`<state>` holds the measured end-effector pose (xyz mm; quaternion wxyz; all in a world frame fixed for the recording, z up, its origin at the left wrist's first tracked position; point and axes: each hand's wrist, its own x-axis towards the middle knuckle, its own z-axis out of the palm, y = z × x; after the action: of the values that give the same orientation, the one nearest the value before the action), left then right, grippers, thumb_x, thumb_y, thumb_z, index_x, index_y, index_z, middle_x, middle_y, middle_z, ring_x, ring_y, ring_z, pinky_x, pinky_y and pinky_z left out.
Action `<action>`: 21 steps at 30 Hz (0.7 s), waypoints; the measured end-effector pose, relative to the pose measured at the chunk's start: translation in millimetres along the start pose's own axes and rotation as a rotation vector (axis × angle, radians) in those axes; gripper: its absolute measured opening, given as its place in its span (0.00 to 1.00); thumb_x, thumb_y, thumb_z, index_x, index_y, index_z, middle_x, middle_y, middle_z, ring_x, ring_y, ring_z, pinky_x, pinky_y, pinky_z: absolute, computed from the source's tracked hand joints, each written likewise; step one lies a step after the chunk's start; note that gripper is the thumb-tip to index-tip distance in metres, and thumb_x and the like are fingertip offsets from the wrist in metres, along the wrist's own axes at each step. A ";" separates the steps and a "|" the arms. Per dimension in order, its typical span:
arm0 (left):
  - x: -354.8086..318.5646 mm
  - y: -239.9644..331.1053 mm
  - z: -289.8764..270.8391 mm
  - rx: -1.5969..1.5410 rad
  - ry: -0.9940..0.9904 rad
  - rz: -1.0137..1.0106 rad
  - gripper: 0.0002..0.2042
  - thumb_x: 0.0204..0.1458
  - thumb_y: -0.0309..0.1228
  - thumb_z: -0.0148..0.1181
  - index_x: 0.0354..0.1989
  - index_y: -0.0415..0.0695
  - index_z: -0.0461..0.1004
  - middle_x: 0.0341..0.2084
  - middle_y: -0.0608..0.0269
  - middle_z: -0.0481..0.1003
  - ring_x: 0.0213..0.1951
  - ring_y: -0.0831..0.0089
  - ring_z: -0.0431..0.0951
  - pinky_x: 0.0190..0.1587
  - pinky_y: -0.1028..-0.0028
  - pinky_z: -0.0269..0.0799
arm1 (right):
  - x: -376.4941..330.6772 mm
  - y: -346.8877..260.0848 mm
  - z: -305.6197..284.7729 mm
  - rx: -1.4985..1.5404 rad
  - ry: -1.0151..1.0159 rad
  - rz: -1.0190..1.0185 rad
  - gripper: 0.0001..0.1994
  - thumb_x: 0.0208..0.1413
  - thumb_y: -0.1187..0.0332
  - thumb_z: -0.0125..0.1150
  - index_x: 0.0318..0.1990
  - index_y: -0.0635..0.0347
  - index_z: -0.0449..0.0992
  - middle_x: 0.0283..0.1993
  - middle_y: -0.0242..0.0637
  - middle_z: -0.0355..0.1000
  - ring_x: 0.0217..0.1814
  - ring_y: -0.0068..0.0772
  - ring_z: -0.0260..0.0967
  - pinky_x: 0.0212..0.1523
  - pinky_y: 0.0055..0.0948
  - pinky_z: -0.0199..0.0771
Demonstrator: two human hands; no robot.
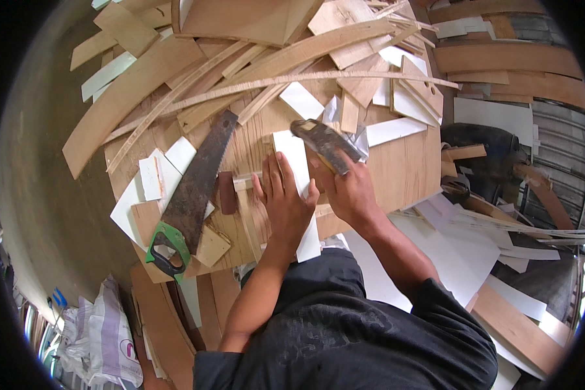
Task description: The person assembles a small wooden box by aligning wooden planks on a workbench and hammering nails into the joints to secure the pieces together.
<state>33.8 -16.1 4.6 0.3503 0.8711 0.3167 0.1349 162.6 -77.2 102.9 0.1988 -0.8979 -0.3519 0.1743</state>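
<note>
A narrow white board [294, 159] lies lengthwise in front of me on the wooden worktable. My left hand [285, 195] rests across it, fingers stretched forward and thumb apart near its right edge. Beside the board's right side, my right hand [352, 192] is closed on what looks like a hammer [325, 142], its dark metal head slightly blurred and most of its handle hidden. Light wooden strips [246, 211] form a joint left of the board, partly under my left hand. Next to them lies a dark red block [227, 193].
A handsaw [198, 172] with a green and black handle lies to the left. Curved wooden strips [292, 81] and offcuts pile up at the far side. White panels [435, 244] lie at the right, white sacks [107, 331] at lower left.
</note>
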 end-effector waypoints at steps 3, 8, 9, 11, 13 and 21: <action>3.4 1.1 -0.1 0.008 0.038 0.034 0.46 0.62 0.45 0.63 0.80 0.31 0.49 0.75 0.31 0.58 0.78 0.41 0.55 0.79 0.39 0.38 | 2.7 3.4 7.1 -0.041 -0.039 0.104 0.17 0.70 0.64 0.64 0.56 0.69 0.75 0.36 0.62 0.80 0.37 0.68 0.79 0.38 0.55 0.78; -0.6 0.1 -2.2 -0.013 0.016 0.017 0.46 0.62 0.45 0.63 0.81 0.31 0.48 0.77 0.33 0.56 0.80 0.42 0.53 0.80 0.40 0.35 | 3.5 -1.5 -4.9 0.153 0.071 0.060 0.16 0.70 0.65 0.63 0.56 0.70 0.75 0.35 0.62 0.80 0.37 0.68 0.79 0.37 0.54 0.77; 0.9 -1.5 -1.0 -0.001 0.024 0.023 0.46 0.62 0.45 0.63 0.81 0.31 0.48 0.77 0.33 0.56 0.80 0.42 0.53 0.80 0.40 0.35 | 1.2 -3.4 -6.4 0.171 0.066 0.004 0.16 0.70 0.65 0.63 0.56 0.70 0.75 0.35 0.61 0.79 0.37 0.68 0.78 0.36 0.54 0.77; 3.1 -1.3 1.4 0.016 0.027 0.051 0.47 0.62 0.46 0.63 0.81 0.32 0.47 0.77 0.34 0.55 0.80 0.42 0.53 0.80 0.40 0.35 | -0.4 6.8 8.8 0.061 0.005 0.054 0.22 0.64 0.70 0.64 0.63 0.70 0.70 0.33 0.62 0.79 0.37 0.69 0.79 0.37 0.56 0.78; -0.9 -1.1 1.1 0.020 0.018 0.036 0.47 0.62 0.47 0.63 0.81 0.32 0.47 0.77 0.34 0.56 0.79 0.42 0.54 0.79 0.40 0.36 | 6.0 8.0 11.2 0.037 -0.002 0.096 0.27 0.61 0.72 0.65 0.67 0.70 0.68 0.32 0.62 0.79 0.36 0.70 0.79 0.37 0.57 0.78; -1.6 0.6 0.8 0.008 0.012 0.043 0.46 0.63 0.47 0.62 0.81 0.32 0.48 0.77 0.33 0.56 0.79 0.42 0.54 0.79 0.39 0.36 | -2.0 17.5 19.0 0.086 0.047 0.007 0.24 0.65 0.65 0.67 0.61 0.72 0.70 0.30 0.61 0.79 0.32 0.71 0.78 0.33 0.58 0.78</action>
<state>33.2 -17.9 4.5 0.3421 0.8781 0.3007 0.1465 162.5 -86.0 78.5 0.2449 -0.8936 -0.3361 0.1688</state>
